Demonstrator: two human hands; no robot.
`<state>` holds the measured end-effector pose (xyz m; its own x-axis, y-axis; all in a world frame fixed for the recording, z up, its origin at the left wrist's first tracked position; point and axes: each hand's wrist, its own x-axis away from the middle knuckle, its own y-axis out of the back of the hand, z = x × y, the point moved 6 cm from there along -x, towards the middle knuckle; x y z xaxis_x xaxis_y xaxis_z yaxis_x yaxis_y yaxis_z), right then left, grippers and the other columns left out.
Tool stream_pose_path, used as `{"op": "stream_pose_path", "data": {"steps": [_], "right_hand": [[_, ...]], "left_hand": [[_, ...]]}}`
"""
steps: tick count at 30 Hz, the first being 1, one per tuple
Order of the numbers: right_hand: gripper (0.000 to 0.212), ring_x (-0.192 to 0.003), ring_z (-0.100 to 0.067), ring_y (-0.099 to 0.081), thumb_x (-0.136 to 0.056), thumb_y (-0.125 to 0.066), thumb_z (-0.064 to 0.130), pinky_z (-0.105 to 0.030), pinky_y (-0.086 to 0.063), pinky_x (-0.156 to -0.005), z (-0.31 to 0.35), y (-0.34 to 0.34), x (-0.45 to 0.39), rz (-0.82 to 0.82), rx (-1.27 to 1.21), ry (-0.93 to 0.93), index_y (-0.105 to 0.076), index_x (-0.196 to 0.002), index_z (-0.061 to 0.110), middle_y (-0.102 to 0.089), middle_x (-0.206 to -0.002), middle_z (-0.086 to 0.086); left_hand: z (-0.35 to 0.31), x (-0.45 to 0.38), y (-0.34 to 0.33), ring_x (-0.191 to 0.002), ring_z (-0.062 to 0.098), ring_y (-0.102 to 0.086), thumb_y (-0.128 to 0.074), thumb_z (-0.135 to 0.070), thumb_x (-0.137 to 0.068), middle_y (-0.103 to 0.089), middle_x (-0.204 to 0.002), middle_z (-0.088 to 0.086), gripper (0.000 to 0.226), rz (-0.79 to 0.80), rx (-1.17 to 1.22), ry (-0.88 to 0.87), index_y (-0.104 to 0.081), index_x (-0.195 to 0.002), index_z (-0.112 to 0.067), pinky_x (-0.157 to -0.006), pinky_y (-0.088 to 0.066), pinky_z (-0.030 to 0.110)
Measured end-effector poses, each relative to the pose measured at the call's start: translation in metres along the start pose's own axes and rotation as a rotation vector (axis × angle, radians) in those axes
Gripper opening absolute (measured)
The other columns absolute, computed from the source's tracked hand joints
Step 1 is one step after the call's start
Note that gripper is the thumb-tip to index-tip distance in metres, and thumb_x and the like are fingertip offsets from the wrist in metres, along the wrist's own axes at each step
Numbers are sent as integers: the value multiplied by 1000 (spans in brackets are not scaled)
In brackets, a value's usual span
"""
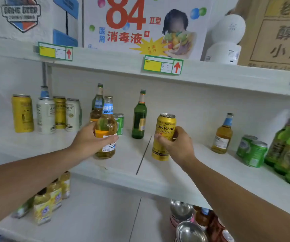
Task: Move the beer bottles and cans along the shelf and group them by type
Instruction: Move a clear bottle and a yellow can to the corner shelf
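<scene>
My left hand (90,139) grips a clear amber beer bottle with a blue neck label (106,123) near the front of the white shelf (128,163). My right hand (177,145) grips a tall yellow can (164,126) to its right. Behind the held bottle stand another amber bottle (97,105), a small green can (119,123) and a dark green bottle (139,117). At the left stand yellow cans (22,113) and white cans (45,115). A lone amber bottle (222,135), green cans (252,152) and light green bottles (287,147) stand at the right.
The shelf above (105,62) carries a large printed carton, a white round device and a brown box, with price tags on its edge. On the shelf below are small yellow bottles (49,199) at the left and steel bowls (186,222) at the right.
</scene>
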<state>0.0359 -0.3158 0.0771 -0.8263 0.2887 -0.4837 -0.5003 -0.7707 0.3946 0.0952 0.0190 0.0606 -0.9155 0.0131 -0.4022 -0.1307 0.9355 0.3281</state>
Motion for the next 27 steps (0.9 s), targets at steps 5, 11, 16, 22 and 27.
{"op": "stream_pose_path", "data": {"steps": [5,11,16,22,27], "right_hand": [[59,-93,-4,-70,-76,-82,67,-39,-64,-84,-9,55,43,-75,95,-63,-64,-119,31,-74,-101,13],[59,-96,-7,-72,-76,-84,64,-44,-63,-89,-25,140,81,-163,167,-128,-66,-120,29,-75,-104,13],[55,-95,-6,-71,-78,-86,60,-42,-63,-89,-41,212,101,-233,186,-148,-68,-118,28,-75,-102,13],[53,-98,-8,-71,-80,-85,60,-35,-61,-84,-71,309,116,-272,248,-161,-68,-118,27,-75,-102,12],[54,-98,-10,-72,-80,-85,59,-43,-62,-90,-97,357,116,-281,234,-167,-68,-122,28,-76,-104,12]], "left_hand": [[-13,23,-40,-100,6,-75,-97,-55,-65,-81,-103,-18,58,138,54,-18,-71,-114,-40,-87,-58,32],[-61,51,-102,-96,6,-74,-96,-49,-70,-80,-99,-14,49,229,94,-48,-72,-110,-34,-79,-55,27],[-101,66,-164,-96,12,-78,-98,-45,-70,-82,-99,-10,51,291,143,-69,-74,-113,-32,-91,-60,37],[-158,85,-251,-92,10,-78,-98,-51,-67,-82,-95,-15,52,337,145,-93,-75,-110,-32,-84,-61,34],[-188,104,-307,-93,11,-78,-98,-46,-69,-82,-99,-9,52,359,144,-86,-74,-113,-29,-92,-63,40]]}}
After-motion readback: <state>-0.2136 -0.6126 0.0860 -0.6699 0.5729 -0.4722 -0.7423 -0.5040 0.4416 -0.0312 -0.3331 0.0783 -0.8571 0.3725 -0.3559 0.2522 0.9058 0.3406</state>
